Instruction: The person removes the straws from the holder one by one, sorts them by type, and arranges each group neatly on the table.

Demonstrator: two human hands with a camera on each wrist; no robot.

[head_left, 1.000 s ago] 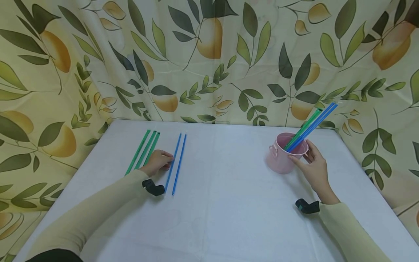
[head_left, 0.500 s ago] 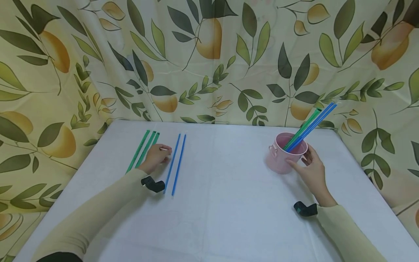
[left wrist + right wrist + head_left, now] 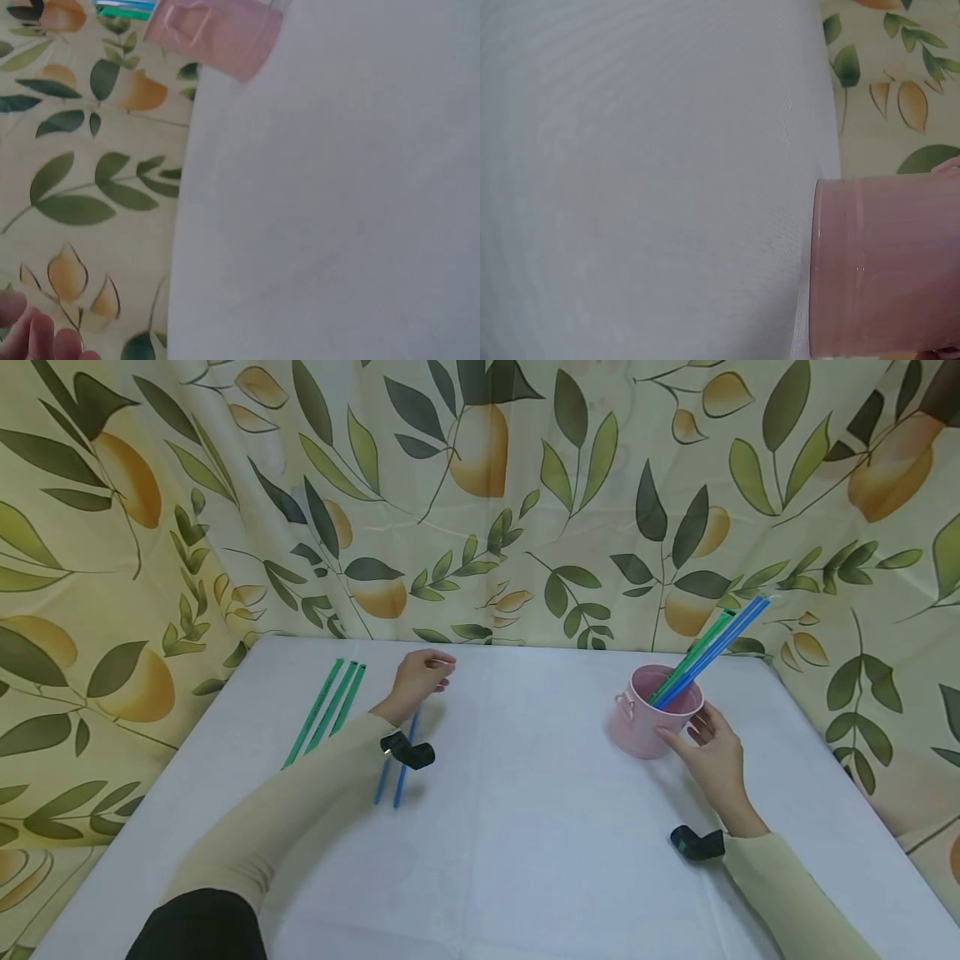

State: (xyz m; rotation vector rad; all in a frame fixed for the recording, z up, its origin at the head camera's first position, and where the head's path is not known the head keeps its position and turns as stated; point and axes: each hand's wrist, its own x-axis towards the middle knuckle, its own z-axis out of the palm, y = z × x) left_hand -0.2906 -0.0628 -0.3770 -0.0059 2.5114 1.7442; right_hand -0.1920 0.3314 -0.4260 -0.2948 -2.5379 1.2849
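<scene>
My left hand [image 3: 418,678] hovers over the far ends of two thin blue straw-like sticks [image 3: 400,787], its fingers loosely bent and holding nothing. The forearm hides part of them. In the left wrist view only fingertips [image 3: 43,339] show at the lower left. Three green sticks [image 3: 331,706] lie side by side left of that hand. My right hand [image 3: 716,758] grips a small pink bucket [image 3: 639,731] from its right side. Green sticks [image 3: 701,647] and blue sticks [image 3: 722,645] lean out of it to the right. The bucket's wall [image 3: 885,262] fills the right wrist view's lower right.
A white cloth [image 3: 517,827] covers the table. Behind and beside it hangs a curtain [image 3: 480,552] printed with fruit and leaves. Black wrist cameras [image 3: 408,750] sit on both wrists.
My left hand moved from between the green and blue sticks, rightward and farther back, with nothing in it. The right hand stays on the bucket; the sticks lie where they were.
</scene>
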